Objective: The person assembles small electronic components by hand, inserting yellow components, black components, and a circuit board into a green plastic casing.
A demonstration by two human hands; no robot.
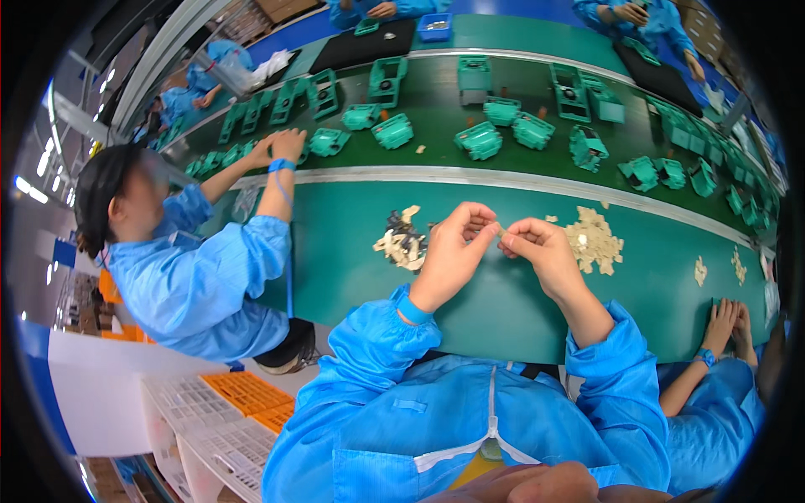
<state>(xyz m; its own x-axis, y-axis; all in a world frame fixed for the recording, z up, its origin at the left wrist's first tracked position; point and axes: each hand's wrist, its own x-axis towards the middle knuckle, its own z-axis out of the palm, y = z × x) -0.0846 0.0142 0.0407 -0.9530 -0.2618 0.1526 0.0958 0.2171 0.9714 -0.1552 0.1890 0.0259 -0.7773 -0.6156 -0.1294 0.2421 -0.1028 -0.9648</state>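
Observation:
My left hand (pixel 459 251) and my right hand (pixel 541 251) meet over the green tabletop (pixel 503 323), fingertips pinched together on a small cream-coloured piece (pixel 501 234). Most of that piece is hidden by the fingers. Right of my right hand lies a heap of flat cream-coloured pieces (pixel 594 241). Beside my left hand, partly behind it, is a mixed pile of black and cream pieces (pixel 401 241). A blue band (pixel 412 310) circles my left wrist.
Beyond a pale rail (pixel 470 175), a dark green conveyor (pixel 436 159) carries many teal plastic housings (pixel 479 141). A co-worker (pixel 184 243) reaches over it at left; another person's hands (pixel 726 325) rest at right. Orange and white crates (pixel 243 392) stand at lower left.

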